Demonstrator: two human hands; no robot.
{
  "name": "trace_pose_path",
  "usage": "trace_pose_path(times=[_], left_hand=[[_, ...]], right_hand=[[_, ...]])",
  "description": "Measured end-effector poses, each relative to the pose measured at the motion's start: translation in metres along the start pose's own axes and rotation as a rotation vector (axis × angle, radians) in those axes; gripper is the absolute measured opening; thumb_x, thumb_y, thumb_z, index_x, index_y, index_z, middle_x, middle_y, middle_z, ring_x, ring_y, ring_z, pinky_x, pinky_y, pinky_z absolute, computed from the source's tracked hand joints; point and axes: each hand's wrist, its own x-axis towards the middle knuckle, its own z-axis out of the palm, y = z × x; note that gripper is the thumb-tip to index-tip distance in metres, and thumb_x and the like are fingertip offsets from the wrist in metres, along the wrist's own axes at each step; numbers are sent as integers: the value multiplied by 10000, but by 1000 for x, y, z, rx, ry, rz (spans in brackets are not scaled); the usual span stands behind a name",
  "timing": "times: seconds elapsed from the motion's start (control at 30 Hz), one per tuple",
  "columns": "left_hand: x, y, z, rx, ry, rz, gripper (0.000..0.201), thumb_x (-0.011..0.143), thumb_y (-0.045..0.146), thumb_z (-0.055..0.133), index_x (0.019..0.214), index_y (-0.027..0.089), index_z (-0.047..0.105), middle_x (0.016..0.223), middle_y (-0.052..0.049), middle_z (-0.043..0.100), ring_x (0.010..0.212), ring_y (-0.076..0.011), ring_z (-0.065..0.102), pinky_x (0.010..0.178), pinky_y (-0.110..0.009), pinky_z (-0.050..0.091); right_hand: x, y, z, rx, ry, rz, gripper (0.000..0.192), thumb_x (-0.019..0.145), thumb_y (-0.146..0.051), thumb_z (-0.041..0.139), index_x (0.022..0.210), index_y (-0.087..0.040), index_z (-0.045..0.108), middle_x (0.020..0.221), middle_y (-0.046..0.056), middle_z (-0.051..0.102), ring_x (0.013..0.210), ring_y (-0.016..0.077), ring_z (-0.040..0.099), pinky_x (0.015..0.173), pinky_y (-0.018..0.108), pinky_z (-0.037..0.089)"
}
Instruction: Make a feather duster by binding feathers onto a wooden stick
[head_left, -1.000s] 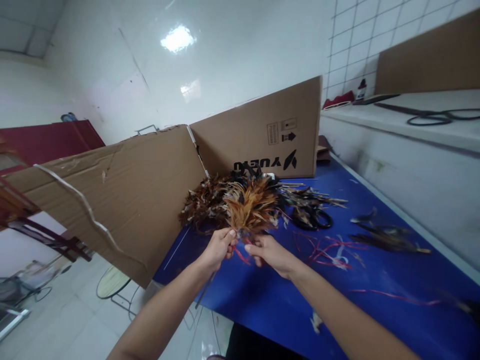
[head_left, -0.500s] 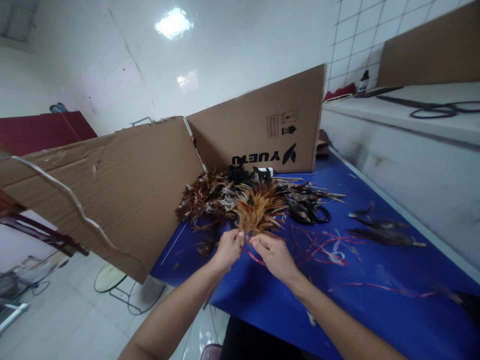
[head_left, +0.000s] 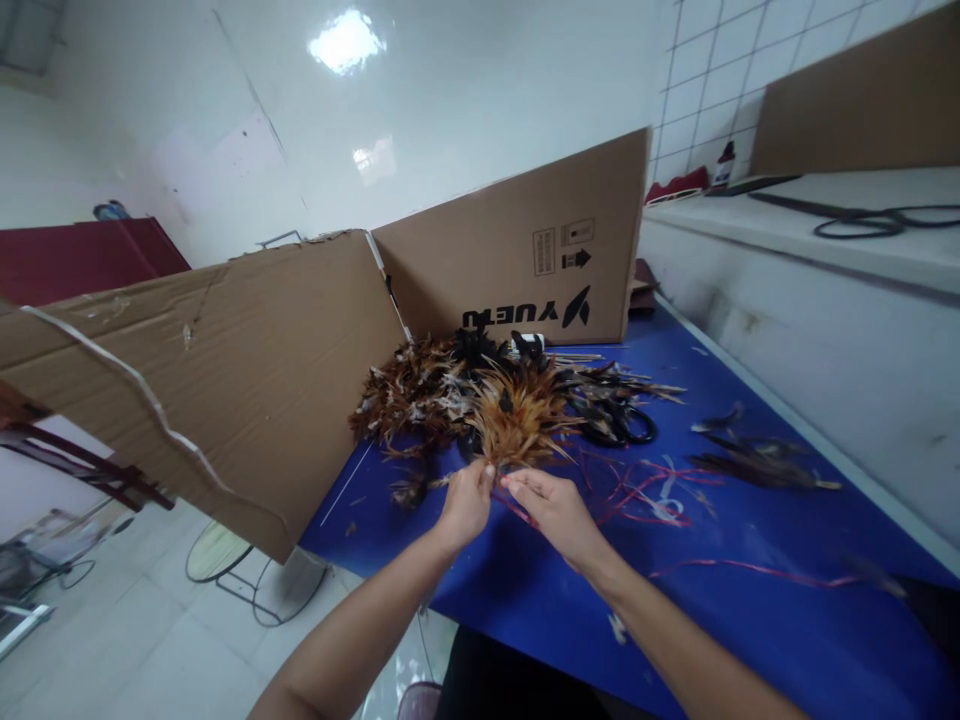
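Observation:
A bundle of golden-brown feathers (head_left: 517, 415) fans out over the table in front of me, with a dark spot at its middle. My left hand (head_left: 466, 502) is closed in a pinch on the base of this bundle. Just right of it, my right hand (head_left: 553, 508) is closed too, thumb and fingers pinched at the base on a thin red string (head_left: 525, 514). The string passes below the right hand. My fingers hide the exact binding spot.
Behind lie piled brown feathers (head_left: 409, 390) and black-handled scissors (head_left: 619, 425). Tangled red string (head_left: 637, 490) and loose dark feathers (head_left: 757, 460) are on the blue table (head_left: 750, 530) to the right. Cardboard panels (head_left: 517, 240) stand at the back and left. Another pair of scissors (head_left: 862, 218) rests on the ledge.
The feather bundle has tilted so its dark middle shows more. My left hand has turned and shifted slightly right; the right hand stays pinched close beside it.

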Motion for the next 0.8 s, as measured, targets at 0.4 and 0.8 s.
trace_pose_path(times=[0.4, 0.8], left_hand=[[-1, -3, 4, -496, -47, -262, 419, 789, 568, 448, 648, 173, 429, 520, 68, 347, 375, -39, 265, 372, -183, 210], [-3, -2, 5, -214, -27, -103, 375, 877, 434, 353, 615, 179, 439, 472, 52, 362, 438, -87, 342, 465, -213, 267]], right_hand=[[-7, 2, -7, -428, 53, -221, 256, 833, -333, 450, 800, -219, 677, 668, 27, 648, 596, 157, 548, 608, 259, 397], [-2, 3, -2, -224, -47, -175, 269, 835, -371, 507, 730, -197, 683, 586, -1, 577, 549, 131, 481, 564, 254, 369]])
